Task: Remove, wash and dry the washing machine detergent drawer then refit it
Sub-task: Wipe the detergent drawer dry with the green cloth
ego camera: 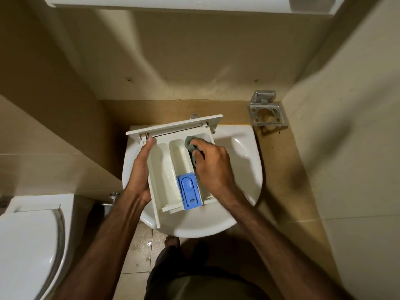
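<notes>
Beige bathroom tiles surround a white pedestal sink [244, 148] at the centre of the frame, with a toilet [28, 245] at lower left and a metal toothbrush holder [267, 112] fixed to the wall at upper right.

Across the basin lies the detergent drawer [161, 167], out of its machine, its front panel toward the top of the frame and its open compartments facing up. Holding it over the sink looks deliberate: any water or residue would drop into the bowl rather than onto the floor.

Along the drawer's left wall lies the left hand [141, 167], palm against the side and thumb tip up by the front panel. The fingers go underneath, out of sight, so it seems to cradle and steady the drawer against the rubbing.

In the right-hand compartment, the right hand [211, 161] has its fingers bunched around a grey-green cloth [190, 144], pressing it down near the front corner. A blue siphon insert [189, 190] sits in the middle compartment, nearer the bottom of the frame.

Whether this is washing or drying is hard to tell; no running water shows.
</notes>
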Tool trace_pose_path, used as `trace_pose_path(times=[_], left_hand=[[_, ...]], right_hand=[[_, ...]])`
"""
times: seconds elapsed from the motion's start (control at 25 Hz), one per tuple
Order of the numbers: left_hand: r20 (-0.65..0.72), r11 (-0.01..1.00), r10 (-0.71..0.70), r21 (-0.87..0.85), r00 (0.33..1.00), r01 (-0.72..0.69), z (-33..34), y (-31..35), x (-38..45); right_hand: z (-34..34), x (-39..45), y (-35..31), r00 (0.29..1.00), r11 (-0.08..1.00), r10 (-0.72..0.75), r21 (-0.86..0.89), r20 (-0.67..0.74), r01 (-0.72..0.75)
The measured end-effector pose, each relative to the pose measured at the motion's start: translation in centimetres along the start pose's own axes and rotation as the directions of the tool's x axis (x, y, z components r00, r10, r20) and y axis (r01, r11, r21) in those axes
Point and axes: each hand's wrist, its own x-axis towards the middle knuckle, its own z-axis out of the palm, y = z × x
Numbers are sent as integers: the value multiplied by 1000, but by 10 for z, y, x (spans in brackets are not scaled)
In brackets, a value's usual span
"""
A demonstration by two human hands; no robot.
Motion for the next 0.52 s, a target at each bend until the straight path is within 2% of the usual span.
trace_pose_path(times=[0.16,0.2,0.24,0.28,0.32,0.36,0.4,0.44,0.52], left_hand=[[15,1000,23,21,1000,-23,-7,2,5],[10,1000,22,19,1000,-23,-8,4,5],[18,1000,23,14,1000,-23,-9,4,7],[24,1000,17,7,1000,-18,-8,6,7],[22,1000,18,3,1000,-18,-9,6,9],[17,1000,18,4,1000,-18,-10,7,10],[14,1000,23,10,1000,-23,-11,6,11],[12,999,31,16,999,-31,-10,5,11],[15,999,40,33,999,-41,-11,3,13]], right_hand=[[-26,2,0,937,980,103,-198,334,-37],[-33,-1,-2,935,971,126,-235,331,-47],[-39,-4,-5,963,961,116,-274,241,-47],[-43,-6,-9,996,948,55,-318,75,-28],[-45,-6,-14,995,937,-41,-350,-89,7],[-42,-4,-15,972,925,-147,-373,-186,69],[-37,-2,-15,951,909,-235,-392,-199,143],[-30,1,-13,948,885,-285,-417,-142,204],[-14,2,-6,961,841,-270,-473,56,264]])
